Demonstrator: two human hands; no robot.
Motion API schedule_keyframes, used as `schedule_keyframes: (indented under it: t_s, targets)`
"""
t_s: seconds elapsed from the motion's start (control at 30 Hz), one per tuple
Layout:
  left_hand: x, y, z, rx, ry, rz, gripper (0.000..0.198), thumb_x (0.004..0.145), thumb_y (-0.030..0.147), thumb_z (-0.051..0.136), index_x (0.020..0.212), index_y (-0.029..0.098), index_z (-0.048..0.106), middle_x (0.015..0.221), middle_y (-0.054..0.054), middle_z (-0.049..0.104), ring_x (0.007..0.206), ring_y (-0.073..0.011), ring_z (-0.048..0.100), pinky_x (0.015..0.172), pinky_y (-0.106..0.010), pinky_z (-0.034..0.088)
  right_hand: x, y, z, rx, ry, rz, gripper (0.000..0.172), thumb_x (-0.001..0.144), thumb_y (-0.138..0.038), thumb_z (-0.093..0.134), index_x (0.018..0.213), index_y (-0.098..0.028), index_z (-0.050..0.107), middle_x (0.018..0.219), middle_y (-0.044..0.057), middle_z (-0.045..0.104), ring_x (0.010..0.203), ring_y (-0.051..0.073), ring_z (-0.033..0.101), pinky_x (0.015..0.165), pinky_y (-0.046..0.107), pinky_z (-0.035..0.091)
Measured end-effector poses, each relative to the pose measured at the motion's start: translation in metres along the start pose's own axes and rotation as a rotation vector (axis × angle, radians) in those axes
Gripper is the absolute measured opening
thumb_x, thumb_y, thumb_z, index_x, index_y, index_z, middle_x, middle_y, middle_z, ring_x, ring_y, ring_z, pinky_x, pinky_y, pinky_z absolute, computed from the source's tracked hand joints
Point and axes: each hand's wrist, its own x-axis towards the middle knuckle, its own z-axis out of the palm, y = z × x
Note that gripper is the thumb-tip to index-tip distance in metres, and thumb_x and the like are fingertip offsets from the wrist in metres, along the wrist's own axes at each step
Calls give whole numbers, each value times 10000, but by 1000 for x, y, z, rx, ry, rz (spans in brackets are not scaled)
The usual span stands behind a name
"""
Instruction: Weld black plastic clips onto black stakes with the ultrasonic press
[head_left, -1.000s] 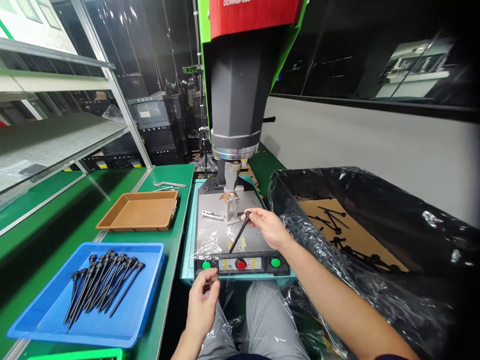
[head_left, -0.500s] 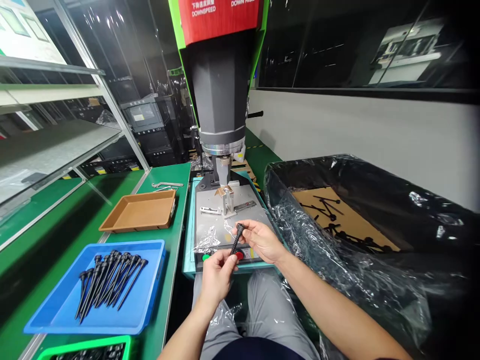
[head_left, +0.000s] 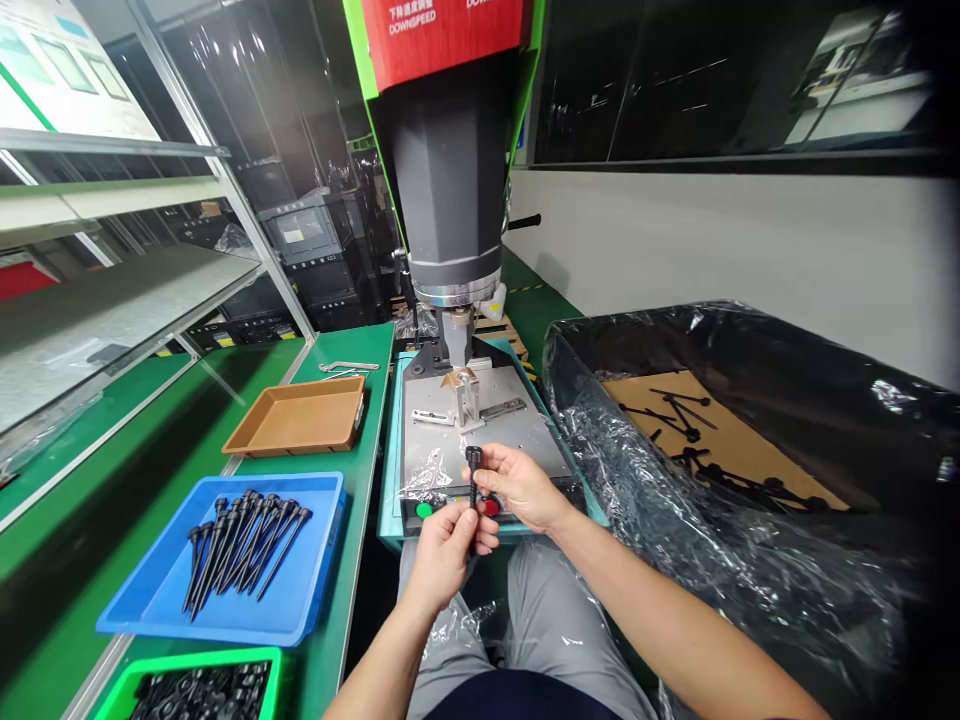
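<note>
Both my hands hold one thin black pin [head_left: 472, 475] upright in front of the machine's control panel [head_left: 450, 508]. My left hand [head_left: 448, 550] pinches its lower end with closed fingers. My right hand [head_left: 517, 485] grips it near the round head. Behind them, a small metal fixture [head_left: 463, 395] stands on the grey plate [head_left: 525, 440] under the black press head [head_left: 450, 200].
A blue tray [head_left: 307, 590] with several black pins lies at my left, a brown tray [head_left: 300, 420] behind it, a green bin [head_left: 202, 690] of black parts at the bottom left. At the right, a plastic-lined box [head_left: 735, 440] holds finished pins on cardboard.
My right hand drew the pin back from the fixture toward me. My left hand came up from the green button and took its lower end. The pin turned upright.
</note>
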Motion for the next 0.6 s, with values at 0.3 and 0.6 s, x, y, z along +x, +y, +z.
schedule_keyframes:
  t_s: [0.3, 0.6]
  targets:
    - [-2, 3, -7, -17, 137, 114, 328, 774, 444, 680, 913, 153, 626, 832, -55, 694, 693, -156, 638, 690, -299, 505, 6, 18, 18, -149, 77, -87, 350, 664, -354, 795, 921, -202, 612, 758, 0, 598, 702, 156, 551, 662, 289, 456]
    - [-46, 33, -67, 575, 388, 241, 178, 807, 323, 643, 861, 164, 702, 841, -36, 661, 737, -149, 597, 698, -259, 471, 9, 35, 39, -205, -66, 45, 590, 657, -470, 791, 1131, -224, 539, 823, 36, 621, 730, 195, 591, 644, 315, 495]
